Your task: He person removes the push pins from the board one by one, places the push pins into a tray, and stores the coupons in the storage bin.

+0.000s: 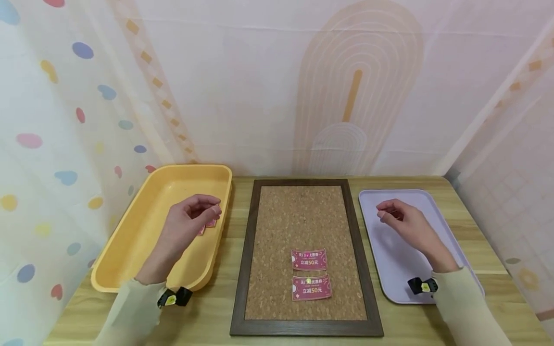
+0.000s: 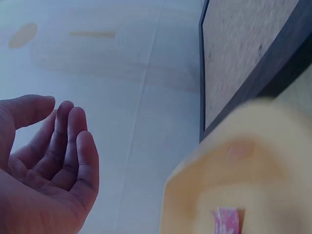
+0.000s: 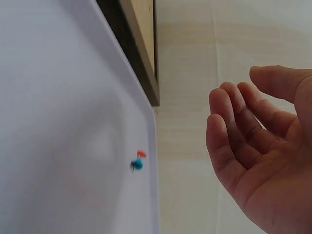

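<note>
Coupons (image 1: 311, 291) are probably calling for a pinch at one edge, singly, and pins (image 3: 138, 165) for a pinch at the head. Left hand (image 1: 185, 225) is hovering over the yellow tray (image 1: 138, 230), right hand (image 1: 409, 228) over the lilac tray (image 1: 374, 259), both loosely curved, gripping nothing. Two coupons are lying on the board (image 1: 303, 216), long axes running crosswise, print reading upright for the person; more are lying in the yellow tray.
</note>
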{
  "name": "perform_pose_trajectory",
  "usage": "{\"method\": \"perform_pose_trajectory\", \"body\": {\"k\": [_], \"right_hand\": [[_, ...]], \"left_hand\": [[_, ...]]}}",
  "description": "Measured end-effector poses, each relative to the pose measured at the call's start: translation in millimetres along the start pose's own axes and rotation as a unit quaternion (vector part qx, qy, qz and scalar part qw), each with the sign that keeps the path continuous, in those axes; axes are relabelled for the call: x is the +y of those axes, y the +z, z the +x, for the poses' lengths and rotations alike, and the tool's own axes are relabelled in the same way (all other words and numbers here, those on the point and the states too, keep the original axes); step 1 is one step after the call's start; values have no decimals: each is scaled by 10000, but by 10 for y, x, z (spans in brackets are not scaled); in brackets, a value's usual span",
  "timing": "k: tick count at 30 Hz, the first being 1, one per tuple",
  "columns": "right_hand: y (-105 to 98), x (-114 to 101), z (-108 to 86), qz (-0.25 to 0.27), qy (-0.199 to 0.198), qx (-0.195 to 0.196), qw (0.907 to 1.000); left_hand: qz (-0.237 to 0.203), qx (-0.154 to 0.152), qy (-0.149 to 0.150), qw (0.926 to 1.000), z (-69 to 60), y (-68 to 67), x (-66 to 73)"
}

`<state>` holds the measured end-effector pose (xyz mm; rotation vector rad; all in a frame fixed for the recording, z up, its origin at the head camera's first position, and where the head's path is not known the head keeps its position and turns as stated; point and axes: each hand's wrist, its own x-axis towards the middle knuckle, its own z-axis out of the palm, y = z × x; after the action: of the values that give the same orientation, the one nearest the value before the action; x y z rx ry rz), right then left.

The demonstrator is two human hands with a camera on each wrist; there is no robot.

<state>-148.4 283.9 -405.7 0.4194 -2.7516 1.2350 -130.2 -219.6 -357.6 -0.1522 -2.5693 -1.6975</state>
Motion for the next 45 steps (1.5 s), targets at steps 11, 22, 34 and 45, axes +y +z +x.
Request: {"method": "perform_pose_trajectory", "body": {"k": [11, 22, 34, 45], "right_hand": [[183, -190, -101, 268, -121, 136, 9995], [314, -379, -182, 347, -265, -27, 9990], [516, -527, -195, 441, -499, -477, 9966], [672, -621, -158, 526, -565, -857, 9933]], "left_hand": [[360, -398, 222, 9983, -113, 327, -50], [219, -842, 15, 9962, -209, 630, -82], [291, -1218, -6, 9921, -200, 864, -117], [390, -1509, 242, 9875, -184, 1027, -151]]}}
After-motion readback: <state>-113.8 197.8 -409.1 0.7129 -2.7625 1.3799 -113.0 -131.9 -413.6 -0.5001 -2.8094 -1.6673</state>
